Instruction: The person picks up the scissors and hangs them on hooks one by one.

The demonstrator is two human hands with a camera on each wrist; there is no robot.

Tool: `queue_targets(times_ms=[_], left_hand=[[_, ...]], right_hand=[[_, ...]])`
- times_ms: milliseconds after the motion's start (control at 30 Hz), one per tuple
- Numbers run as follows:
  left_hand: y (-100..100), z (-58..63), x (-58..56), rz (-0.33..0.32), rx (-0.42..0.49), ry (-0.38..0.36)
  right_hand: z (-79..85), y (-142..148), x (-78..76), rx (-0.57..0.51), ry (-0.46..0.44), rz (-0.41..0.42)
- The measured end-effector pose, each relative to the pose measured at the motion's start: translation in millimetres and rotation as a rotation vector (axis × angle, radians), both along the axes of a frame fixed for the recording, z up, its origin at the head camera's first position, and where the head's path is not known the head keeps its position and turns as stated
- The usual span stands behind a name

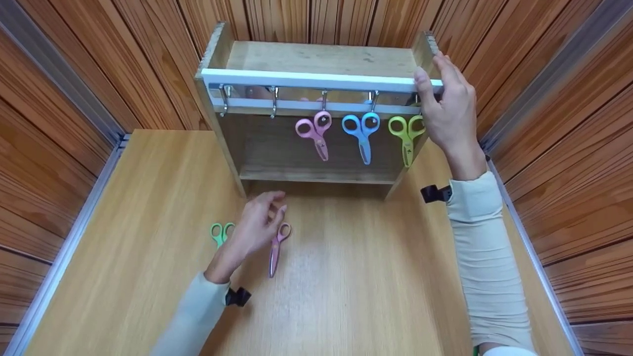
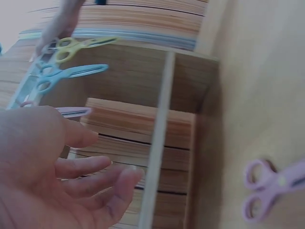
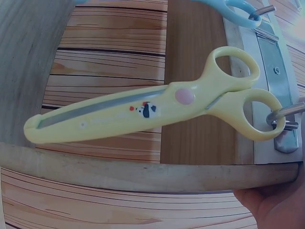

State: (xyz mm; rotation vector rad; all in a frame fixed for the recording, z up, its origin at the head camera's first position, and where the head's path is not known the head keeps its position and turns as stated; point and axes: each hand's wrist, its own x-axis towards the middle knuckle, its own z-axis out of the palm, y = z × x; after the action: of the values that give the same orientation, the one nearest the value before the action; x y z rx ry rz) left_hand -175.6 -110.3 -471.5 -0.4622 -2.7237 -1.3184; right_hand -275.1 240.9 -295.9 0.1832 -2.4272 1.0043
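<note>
Right hand: at the upper right corner of the wooden shelf (image 1: 321,57), the right hand (image 1: 452,106) clasps the side panel, thumb in front, fingers along the outside; a firm clasp here should keep the shelf from tipping.
Left hand: before the shelf's left foot, the left hand (image 1: 257,222) holds nothing; its fingers are loosely bent and parted from the thumb.
Table scissors: green scissors (image 1: 221,232) and purple scissors (image 1: 276,252) lie in front of the shelf, toward its left; pinching one handle loop, blades downward, would likely leave the other loop free.
Hanging scissors: pink scissors (image 1: 319,136), blue scissors (image 1: 363,138) and yellow scissors (image 1: 407,141) hang from the shelf's front rail; best not to jostle them.
Bare hooks: two hooks (image 1: 274,102) at the shelf's left end; a loop probably goes on best squarely, from the front.
Hidden: the left hand covers the green blades and one purple loop; the right hand partly covers the shelf's rightmost hook.
Hard to see: the left wrist view is blurred, the purple blades cut off.
</note>
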Motion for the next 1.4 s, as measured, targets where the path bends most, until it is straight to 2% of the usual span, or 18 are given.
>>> queue_targets(times_ms=[133,367,467,533,633,867,967,1233,1400], left_hand=[[-0.6,-17.3,5.7,0.048,-0.136,0.103],[-3.7,-49.7,18.4,0.174,-0.537,0.23],[-6.2,-64.2,23.6,0.199,-0.633,0.279],[-7.5,-72.4,26.8,0.2,-0.659,0.296],[-7.8,-81.9,31.2,0.184,-0.673,0.252],[-3.1,-92.6,37.5,0.156,-0.644,0.03],[0.1,-94.4,37.6,0.158,-0.63,-0.02],[7.0,-100.2,36.9,0.211,-0.657,-0.049],[12.0,-100.8,36.0,0.23,-0.697,-0.034]], right_hand=[[-1.0,0.1,-0.8,-0.009,0.0,-0.001],[-2.4,0.4,-2.0,-0.016,0.025,0.013],[-2.5,0.1,-1.9,-0.02,0.022,0.01],[-1.9,-0.5,-1.4,-0.017,0.022,0.007],[-1.3,-1.0,-0.8,-0.016,0.022,0.004],[-1.2,-1.2,0.1,-0.022,0.018,0.008],[-1.1,-0.9,-0.2,-0.024,0.011,0.001],[-3.9,-0.2,-2.5,-0.011,0.024,0.012],[-3.4,0.8,-2.6,-0.022,0.031,0.026]])
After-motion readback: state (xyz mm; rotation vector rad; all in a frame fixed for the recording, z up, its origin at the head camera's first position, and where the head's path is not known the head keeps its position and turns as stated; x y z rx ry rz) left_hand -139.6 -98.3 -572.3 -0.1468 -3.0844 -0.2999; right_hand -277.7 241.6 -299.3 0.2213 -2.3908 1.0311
